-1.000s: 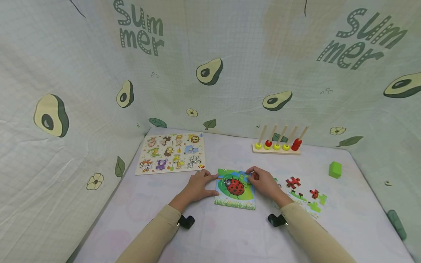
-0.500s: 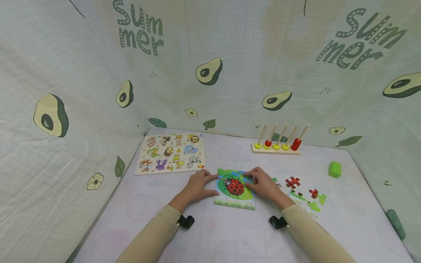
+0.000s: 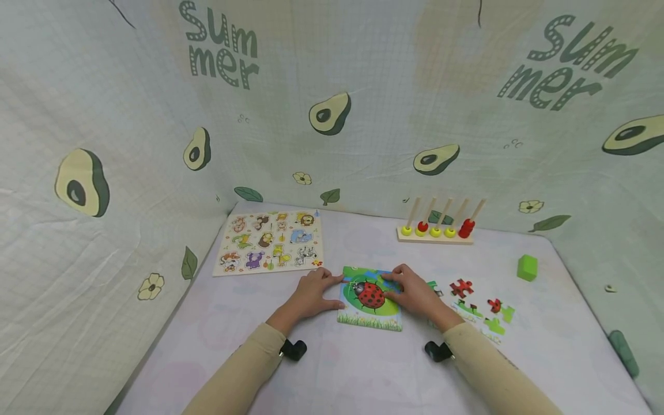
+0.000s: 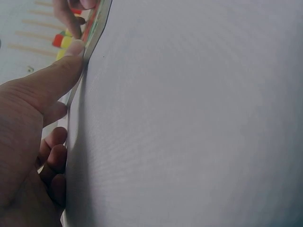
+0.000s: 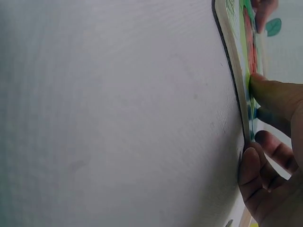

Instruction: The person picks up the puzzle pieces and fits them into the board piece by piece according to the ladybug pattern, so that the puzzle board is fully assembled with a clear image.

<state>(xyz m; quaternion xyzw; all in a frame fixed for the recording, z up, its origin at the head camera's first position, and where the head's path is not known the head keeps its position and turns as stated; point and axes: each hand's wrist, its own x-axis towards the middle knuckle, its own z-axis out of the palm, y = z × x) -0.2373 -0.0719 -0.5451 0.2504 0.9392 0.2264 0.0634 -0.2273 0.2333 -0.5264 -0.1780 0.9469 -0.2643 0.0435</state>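
A ladybug jigsaw puzzle point(image 3: 370, 318) lies in its square board in the middle of the table, red ladybug on green and blue. My left hand point(image 3: 311, 293) touches the board's left edge, thumb and index finger spread apart along it. On the upper right of the picture, my right hand point(image 3: 415, 293) presses with thumb and index finger; its remaining fingers bend beside the board's edge in the right wrist view, near the thumb point(image 5: 272, 92). The pieces under those fingertips are partly hidden. From the left wrist, the left thumb point(image 4: 57, 78) shows against the board's thin side.
Loose puzzle pieces point(image 3: 461, 287) lie right of the right hand, some partly behind the forearm. A wooden animal board point(image 3: 223, 268) sits back left. A peg stacker point(image 3: 436, 240) with red and yellow beads stands at the back, and a green block point(image 3: 527, 267) farther right.
My right hand has moved slightly left, its thumb and index finger coming down farther onto the puzzle's upper right. The left hand stays at the left edge.
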